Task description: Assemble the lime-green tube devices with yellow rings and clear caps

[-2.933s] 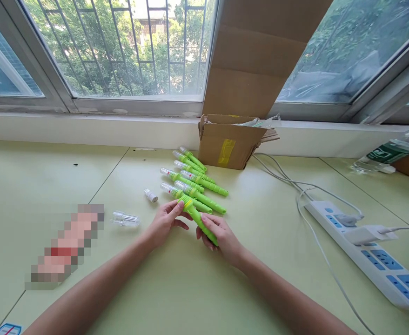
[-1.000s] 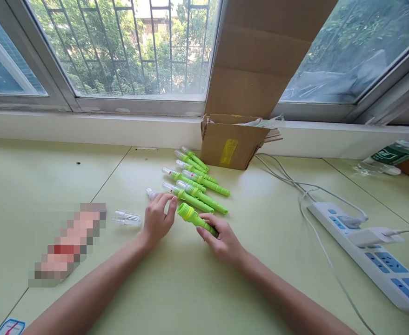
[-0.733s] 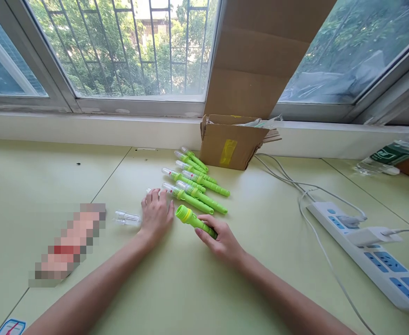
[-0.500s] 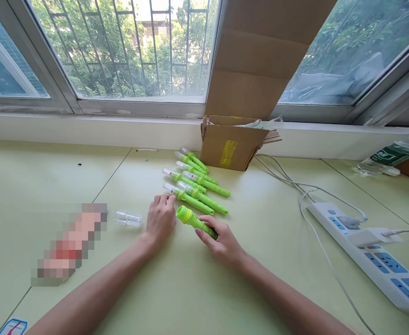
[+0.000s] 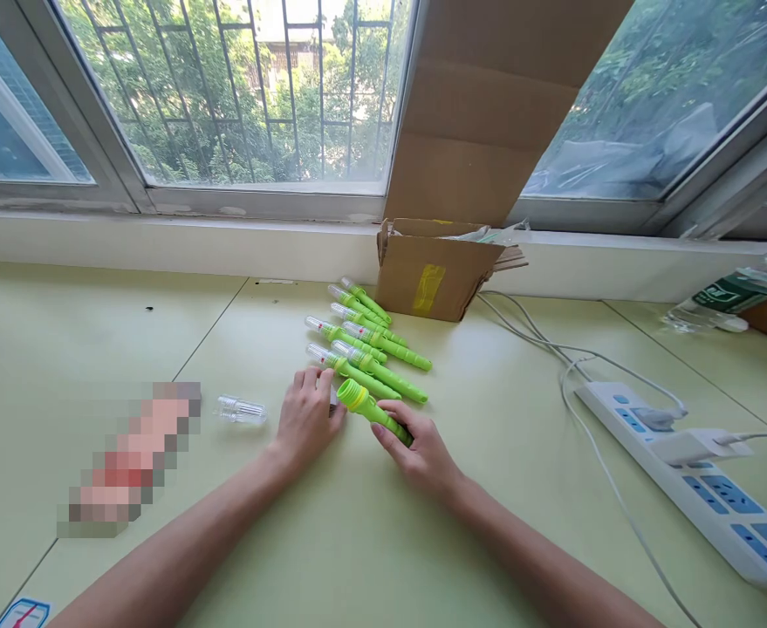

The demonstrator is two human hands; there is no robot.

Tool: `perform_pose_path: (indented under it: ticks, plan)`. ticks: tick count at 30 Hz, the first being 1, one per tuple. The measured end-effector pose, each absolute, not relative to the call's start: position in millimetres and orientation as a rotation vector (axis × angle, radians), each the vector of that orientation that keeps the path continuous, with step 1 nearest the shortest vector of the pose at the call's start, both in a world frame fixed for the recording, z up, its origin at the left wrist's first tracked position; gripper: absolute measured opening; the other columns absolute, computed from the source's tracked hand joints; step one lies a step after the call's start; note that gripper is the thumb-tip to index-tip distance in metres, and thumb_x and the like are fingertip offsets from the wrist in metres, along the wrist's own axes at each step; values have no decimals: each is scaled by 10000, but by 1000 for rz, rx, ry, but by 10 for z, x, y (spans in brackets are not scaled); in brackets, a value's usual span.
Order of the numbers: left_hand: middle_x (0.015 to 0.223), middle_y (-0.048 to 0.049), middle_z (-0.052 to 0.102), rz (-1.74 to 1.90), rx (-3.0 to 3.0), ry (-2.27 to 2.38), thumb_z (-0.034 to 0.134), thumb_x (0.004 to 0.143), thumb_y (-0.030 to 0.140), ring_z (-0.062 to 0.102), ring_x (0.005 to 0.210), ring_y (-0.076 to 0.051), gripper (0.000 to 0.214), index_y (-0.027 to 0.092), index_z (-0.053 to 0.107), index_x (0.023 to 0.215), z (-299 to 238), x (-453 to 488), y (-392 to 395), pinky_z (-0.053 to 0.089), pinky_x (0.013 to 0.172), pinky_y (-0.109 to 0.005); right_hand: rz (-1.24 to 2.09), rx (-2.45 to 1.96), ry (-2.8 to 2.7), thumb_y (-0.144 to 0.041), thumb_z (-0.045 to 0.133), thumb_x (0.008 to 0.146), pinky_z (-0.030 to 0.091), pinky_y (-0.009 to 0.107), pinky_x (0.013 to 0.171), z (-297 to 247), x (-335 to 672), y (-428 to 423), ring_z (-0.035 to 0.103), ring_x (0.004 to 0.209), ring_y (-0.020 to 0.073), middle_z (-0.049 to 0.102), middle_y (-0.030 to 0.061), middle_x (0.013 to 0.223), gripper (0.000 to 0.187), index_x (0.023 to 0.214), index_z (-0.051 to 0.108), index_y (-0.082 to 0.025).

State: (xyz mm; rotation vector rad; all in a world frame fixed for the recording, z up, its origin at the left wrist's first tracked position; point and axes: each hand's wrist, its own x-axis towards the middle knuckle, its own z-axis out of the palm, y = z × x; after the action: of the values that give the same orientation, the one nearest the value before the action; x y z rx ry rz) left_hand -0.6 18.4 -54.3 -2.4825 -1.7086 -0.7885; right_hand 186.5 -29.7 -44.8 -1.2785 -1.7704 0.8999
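My right hand (image 5: pixel 422 449) is wrapped round a bright green, torch-like plastic tube (image 5: pixel 373 410). Its open threaded mouth, ringed in yellow, tilts up toward my left hand. Fingers curled, my left hand (image 5: pixel 308 412) is beside that mouth, pinching a small greyish thing (image 5: pixel 333 398) mostly hidden by the fingers. A loose clear plastic cap (image 5: pixel 242 409) lies on the table left of my left hand. Just beyond both hands, several green sticks with clear caps (image 5: pixel 380 371) lie side by side, some with a red spot inside the cap.
A cardboard box (image 5: pixel 428 279) with yellow tape stands behind the sticks, against the sill. On the right are a white power strip (image 5: pixel 684 480) with plugs and cables (image 5: pixel 592 436), and a plastic bottle (image 5: pixel 736 288) farther back. A blurred-out object (image 5: pixel 131 462) lies at left.
My left hand has turned slightly and its fingertips now show a small greyish thing. The green tube in my right hand has shifted a little to the right and up.
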Motion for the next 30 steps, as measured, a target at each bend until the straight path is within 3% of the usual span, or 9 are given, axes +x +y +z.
perform_pose_path:
  ticks: [6, 10, 19, 25, 30]
  plan:
    - [1008, -82, 615, -945, -2504, -1820, 483, 821, 255, 585, 918, -229, 401, 192, 414, 1210, -534, -57, 247, 480, 741, -349, 880, -1294, -1738, -427, 513, 832, 365, 249, 524, -463, 1874, -284, 444, 594, 119, 532, -9, 694, 315, 1035, 544, -188]
    - [904, -37, 634, -1146, -2506, -1877, 518, 808, 257, 617, 812, -200, 374, 229, 433, 1171, -514, -76, 250, 482, 693, -324, 879, -1290, -1733, -426, 516, 832, 367, 252, 525, -467, 1875, -283, 441, 587, 120, 525, -14, 678, 315, 1038, 541, -189]
    - [1043, -69, 568, -1887, -2456, -1665, 531, 829, 260, 581, 956, -166, 442, 237, 349, 1231, -522, -62, 259, 484, 832, -334, 836, -1302, -1758, -424, 509, 838, 414, 258, 576, -450, 1866, -276, 506, 646, 134, 595, 11, 769, 315, 1047, 544, -191]
    - [1033, -76, 542, -1900, -2397, -1625, 501, 852, 243, 528, 1019, -188, 507, 231, 267, 1302, -491, -31, 227, 415, 928, -406, 750, -1304, -1815, -417, 495, 846, 429, 263, 560, -449, 1859, -280, 515, 604, 136, 606, 11, 726, 310, 1049, 544, -187]
    - [1011, -61, 533, -2134, -2388, -1584, 527, 840, 250, 550, 958, -167, 523, 246, 251, 1284, -491, -15, 225, 458, 868, -363, 648, -1335, -1847, -394, 490, 855, 461, 272, 574, -485, 1872, -277, 565, 626, 149, 653, 32, 799, 339, 1121, 527, -188]
